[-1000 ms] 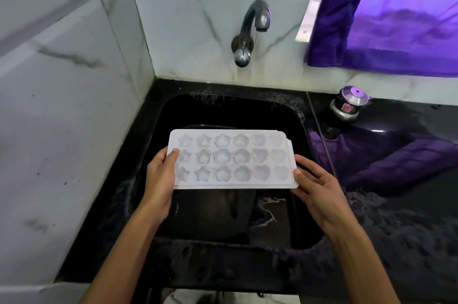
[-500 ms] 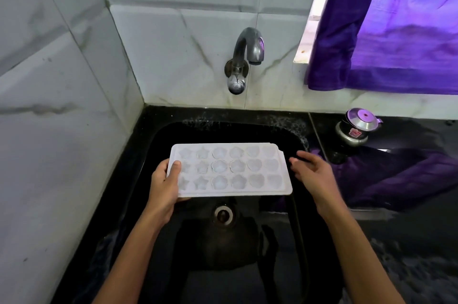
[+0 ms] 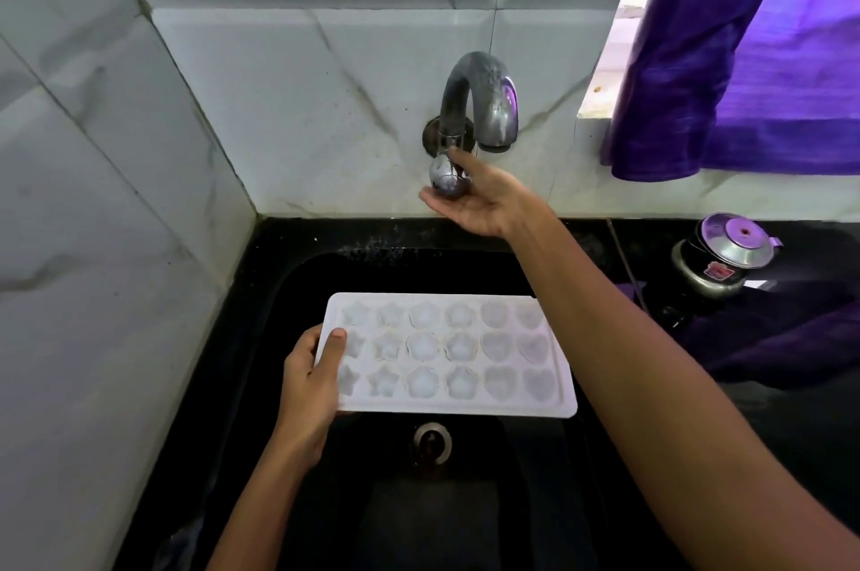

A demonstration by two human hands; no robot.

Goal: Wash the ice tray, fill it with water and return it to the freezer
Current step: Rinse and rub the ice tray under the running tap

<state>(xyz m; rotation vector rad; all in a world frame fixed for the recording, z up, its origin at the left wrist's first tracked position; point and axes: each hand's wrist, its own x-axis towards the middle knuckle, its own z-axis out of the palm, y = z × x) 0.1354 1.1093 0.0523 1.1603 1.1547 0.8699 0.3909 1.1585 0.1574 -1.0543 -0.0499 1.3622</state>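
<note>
Nearest the camera, two bare forearms reach forward over a black sink (image 3: 260, 338) with a matte, speckled rim and a round metal drain (image 3: 432, 441) in its floor. The left hand (image 3: 309, 379) has its grip clamped on the short left end of the ice tray (image 3: 465, 354): the thumb lies flat on the tray's top face and the fingers curl underneath. The tray is white, slightly translucent plastic, a flat rectangle with rounded corners, held roughly level above the basin, just this side of the drain's far edge. It has three rows of six moulded pockets, star shapes towards the left, flower shapes in the middle and heart shapes at the right.

The right forearm crosses above the tray's right end without touching it. Farther back, well apart from the tray, the right hand (image 3: 474, 203) is at the tap knob (image 3: 447, 180), a rounded, shiny metal bulb; the palm cups below it, the thumb reaches up along its side and the fingers curl around the knob. Above it arches the dull grey metal tap spout (image 3: 484, 100), its mouth pointing down.

To the right, on the glossy black bench (image 3: 791, 407), stands a small metal pot with a lid (image 3: 719, 256) bearing a red label. Behind are pale marble-veined wall tiles (image 3: 302, 82), and a purple curtain (image 3: 754, 58) hangs at the upper right.
</note>
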